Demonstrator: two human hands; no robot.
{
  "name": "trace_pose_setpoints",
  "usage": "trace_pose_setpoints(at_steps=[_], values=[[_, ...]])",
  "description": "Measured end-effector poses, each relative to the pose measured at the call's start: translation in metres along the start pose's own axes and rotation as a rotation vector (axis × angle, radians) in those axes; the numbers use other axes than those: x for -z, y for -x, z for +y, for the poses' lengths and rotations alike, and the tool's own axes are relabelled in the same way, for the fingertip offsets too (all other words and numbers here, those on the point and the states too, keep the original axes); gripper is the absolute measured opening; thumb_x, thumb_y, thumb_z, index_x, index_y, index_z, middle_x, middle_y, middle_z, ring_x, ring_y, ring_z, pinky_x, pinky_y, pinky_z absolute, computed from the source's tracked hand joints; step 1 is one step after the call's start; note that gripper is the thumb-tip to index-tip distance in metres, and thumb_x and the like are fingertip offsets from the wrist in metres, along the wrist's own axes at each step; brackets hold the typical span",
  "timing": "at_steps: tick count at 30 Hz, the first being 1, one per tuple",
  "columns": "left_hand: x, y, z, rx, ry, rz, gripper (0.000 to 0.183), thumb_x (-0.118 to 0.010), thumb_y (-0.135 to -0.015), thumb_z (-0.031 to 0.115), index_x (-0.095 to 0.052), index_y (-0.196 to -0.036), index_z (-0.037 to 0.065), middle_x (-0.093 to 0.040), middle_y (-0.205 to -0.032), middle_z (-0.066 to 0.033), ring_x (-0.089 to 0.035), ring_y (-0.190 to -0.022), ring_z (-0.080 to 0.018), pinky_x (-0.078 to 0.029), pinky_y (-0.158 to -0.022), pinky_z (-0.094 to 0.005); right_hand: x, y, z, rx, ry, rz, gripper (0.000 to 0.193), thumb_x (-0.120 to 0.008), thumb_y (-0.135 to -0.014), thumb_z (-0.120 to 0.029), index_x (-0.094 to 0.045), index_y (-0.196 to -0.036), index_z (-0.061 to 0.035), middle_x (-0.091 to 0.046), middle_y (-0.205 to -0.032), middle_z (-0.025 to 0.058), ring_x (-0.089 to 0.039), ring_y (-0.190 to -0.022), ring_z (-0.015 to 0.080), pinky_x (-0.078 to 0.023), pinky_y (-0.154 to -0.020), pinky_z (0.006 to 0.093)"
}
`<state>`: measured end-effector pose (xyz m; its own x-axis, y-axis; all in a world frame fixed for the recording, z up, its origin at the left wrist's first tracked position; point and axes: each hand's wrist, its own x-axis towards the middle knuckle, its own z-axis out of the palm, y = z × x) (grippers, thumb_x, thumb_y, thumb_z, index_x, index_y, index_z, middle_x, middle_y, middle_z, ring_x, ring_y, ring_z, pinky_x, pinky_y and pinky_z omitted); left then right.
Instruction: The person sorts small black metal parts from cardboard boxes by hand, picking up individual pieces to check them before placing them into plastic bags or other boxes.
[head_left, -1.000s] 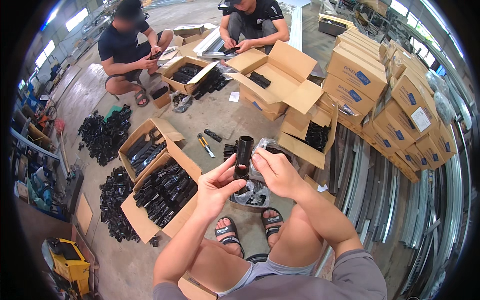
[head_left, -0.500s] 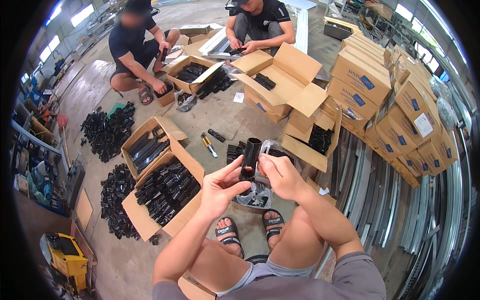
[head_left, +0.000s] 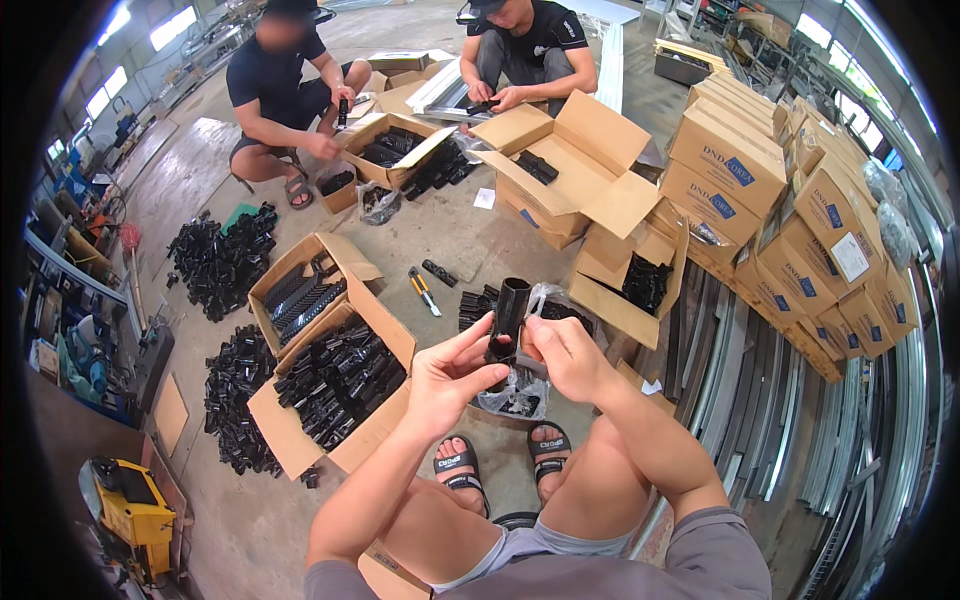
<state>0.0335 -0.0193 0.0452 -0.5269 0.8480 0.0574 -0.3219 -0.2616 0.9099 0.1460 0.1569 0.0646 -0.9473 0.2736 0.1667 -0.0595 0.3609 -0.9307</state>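
A short black plastic tube (head_left: 511, 300) stands nearly upright in front of me, its round open end facing up. My left hand (head_left: 450, 375) grips the tube's lower part between thumb and fingers. My right hand (head_left: 568, 358) is closed in a pinch against the tube's right side; whether a small piece sits between its fingertips cannot be made out. Just below and behind the hands is a clear plastic bag (head_left: 512, 400) with dark parts in it. More black parts (head_left: 478, 308) lie beyond the tube, partly hidden by it.
To the left, an open carton (head_left: 385, 440) brims with black parts, beside loose heaps (head_left: 240, 400). A yellow-handled cutter (head_left: 424, 292) lies on the floor ahead. Two people crouch at the far side. Stacked cartons (head_left: 725, 170) and metal profiles (head_left: 740, 380) line the right.
My hands keep the same hold on the tube, and the view has shifted slightly. The far-left person's lower hand has risen out of a small box.
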Motion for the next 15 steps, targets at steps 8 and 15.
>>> trace_pose_setpoints(at_steps=[8,15], values=[[0.001,0.0,-0.001,0.008,0.0,0.049,0.069,-0.069,-0.083,-0.015,-0.049,-0.145,0.008,-0.068,-0.122,-0.0155,-0.065,-0.106,-0.0163,-0.054,-0.092,-0.0319,-0.01,-0.005,-0.008,-0.035,0.005,0.17,0.033,-0.047,-0.106,-0.029,-0.057,-0.098,0.0012,-0.059,-0.066,0.0156,-0.062,-0.062,0.0188,-0.047,-0.061,0.0353],[-0.001,-0.002,0.0,0.028,-0.005,0.074,0.068,-0.069,-0.083,-0.014,-0.049,-0.145,0.007,-0.068,-0.121,-0.0153,-0.065,-0.105,-0.0152,-0.054,-0.091,-0.0311,-0.012,-0.003,-0.011,0.138,0.231,0.237,0.023,-0.05,-0.103,-0.023,-0.055,-0.099,-0.0001,-0.063,-0.071,0.0201,-0.065,-0.065,0.0389,-0.047,-0.057,0.0432]])
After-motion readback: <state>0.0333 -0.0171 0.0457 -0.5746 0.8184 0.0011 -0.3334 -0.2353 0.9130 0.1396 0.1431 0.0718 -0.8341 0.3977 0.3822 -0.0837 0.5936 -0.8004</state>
